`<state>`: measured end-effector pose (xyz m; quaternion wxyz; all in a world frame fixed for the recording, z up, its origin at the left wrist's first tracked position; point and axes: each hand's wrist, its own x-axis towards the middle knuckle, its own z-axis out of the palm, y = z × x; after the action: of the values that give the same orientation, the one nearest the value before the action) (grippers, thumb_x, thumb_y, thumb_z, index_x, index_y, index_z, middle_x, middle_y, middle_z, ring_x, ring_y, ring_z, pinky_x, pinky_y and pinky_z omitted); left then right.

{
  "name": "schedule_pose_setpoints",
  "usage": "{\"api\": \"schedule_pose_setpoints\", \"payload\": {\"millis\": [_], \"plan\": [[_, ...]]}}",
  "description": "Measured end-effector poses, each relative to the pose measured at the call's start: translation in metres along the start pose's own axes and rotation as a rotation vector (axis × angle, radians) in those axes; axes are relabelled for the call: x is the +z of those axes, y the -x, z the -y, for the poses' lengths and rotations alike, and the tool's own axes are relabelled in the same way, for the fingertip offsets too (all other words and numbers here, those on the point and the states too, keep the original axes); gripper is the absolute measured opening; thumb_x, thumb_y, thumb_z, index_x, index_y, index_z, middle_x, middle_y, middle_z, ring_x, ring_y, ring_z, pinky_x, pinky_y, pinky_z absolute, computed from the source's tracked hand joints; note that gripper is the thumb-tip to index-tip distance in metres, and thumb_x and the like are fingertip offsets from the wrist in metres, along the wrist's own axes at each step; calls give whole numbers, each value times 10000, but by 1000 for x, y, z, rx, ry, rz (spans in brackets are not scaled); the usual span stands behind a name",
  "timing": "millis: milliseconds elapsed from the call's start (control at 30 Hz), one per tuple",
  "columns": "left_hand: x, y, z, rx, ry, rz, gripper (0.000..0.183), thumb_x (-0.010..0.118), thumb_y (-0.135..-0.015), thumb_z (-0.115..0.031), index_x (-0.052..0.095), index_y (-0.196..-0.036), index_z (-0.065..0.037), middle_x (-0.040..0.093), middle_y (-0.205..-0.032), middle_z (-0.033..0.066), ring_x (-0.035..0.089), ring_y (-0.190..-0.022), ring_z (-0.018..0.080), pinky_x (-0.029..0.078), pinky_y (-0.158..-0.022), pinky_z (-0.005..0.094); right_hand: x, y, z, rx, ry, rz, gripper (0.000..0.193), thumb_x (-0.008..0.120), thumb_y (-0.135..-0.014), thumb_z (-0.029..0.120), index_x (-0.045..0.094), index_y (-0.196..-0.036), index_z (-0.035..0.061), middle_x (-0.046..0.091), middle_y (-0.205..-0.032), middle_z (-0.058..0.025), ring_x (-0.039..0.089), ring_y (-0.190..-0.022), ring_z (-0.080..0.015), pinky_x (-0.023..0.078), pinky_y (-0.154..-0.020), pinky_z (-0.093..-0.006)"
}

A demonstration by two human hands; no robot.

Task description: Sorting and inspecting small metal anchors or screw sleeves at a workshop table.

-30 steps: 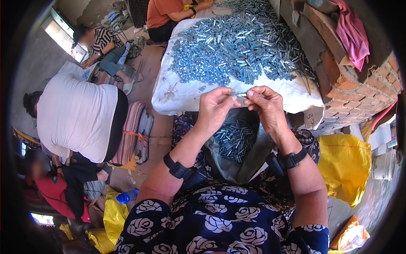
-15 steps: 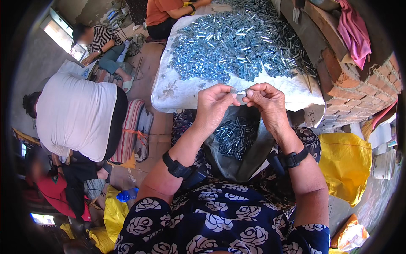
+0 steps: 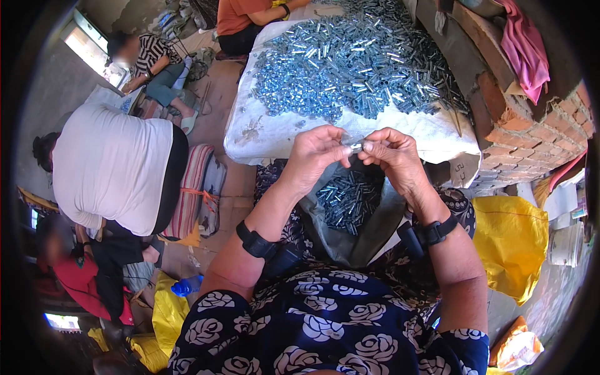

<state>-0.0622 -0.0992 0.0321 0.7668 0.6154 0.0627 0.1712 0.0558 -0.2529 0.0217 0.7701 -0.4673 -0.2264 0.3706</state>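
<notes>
Counter (image 3: 269,140): one, spread with white cloth; our landmark for every place below.

Metal heap (image 3: 356,59): many small shiny tubes, loose, lying on the counter, with a strip of cloth showing between them and its near edge.

Metal piece (image 3: 357,147): one, small and bright, at the near edge of the counter, between our two hands. Fingers cover its ends; we cannot tell whether it is a single part or two fitted together.

Left hand (image 3: 317,152): one; grip closed, thumb and fingertip pinching the piece from the left.

Right hand (image 3: 396,154): one; grip likewise closed, pinching the piece from the right.

Dark bag (image 3: 389,215): one, mouth open, on our side of the counter, with a pile of tubes (image 3: 350,203) inside.

Handling notes, in our judgement: smooth metal this small probably rolls easily, so we do best with a light, even pinch at each end, leaving the middle in sight. Both thumbs should stay level and in line, since a tilt could make the piece skid. Slow, small finger movements serve better than force. A slip here could lose the piece among the tubes in the bag.
</notes>
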Motion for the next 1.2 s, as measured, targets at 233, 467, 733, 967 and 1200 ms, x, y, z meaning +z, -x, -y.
{"api": "schedule_pose_setpoints", "payload": {"millis": [233,467,733,967,1200], "plan": [[-9,10,7,-115,164,194,207,640,-809,29,607,-1012,17,645,-859,96,595,-634,133,473,-580,219,-4,9,-3,173,-132,120,101,650,-834,21,625,-931,6,671,-818,-114,677,-736,-179,558,-653,-252],[-8,11,10,-139,216,233,191,646,-809,26,611,-996,12,648,-849,103,621,-666,149,460,-535,200,-10,8,-10,229,-234,195,90,637,-846,26,622,-933,11,673,-795,-113,678,-720,-176,550,-632,-249],[-8,5,21,-81,371,214,181,634,-817,26,621,-993,-12,653,-845,118,637,-679,163,457,-508,200,-6,5,-14,249,-369,186,95,646,-838,29,617,-926,12,666,-772,-102,666,-691,-166,543,-633,-256],[-10,2,5,-112,139,275,23,642,-826,-5,649,-848,0,614,-758,63,565,-593,104,430,-510,202,-6,4,4,237,-74,159,69,669,-823,47,640,-872,7,662,-752,-89,660,-656,-159,529,-589,-253],[-35,-38,21,208,-710,-81,118,649,-832,-98,640,-866,16,618,-800,41,557,-645,89,436,-558,231,-1,1,6,225,643,425,188,717,-781,53,680,-956,-6,678,-793,-37,614,-770,-96,490,-710,-233]]}}
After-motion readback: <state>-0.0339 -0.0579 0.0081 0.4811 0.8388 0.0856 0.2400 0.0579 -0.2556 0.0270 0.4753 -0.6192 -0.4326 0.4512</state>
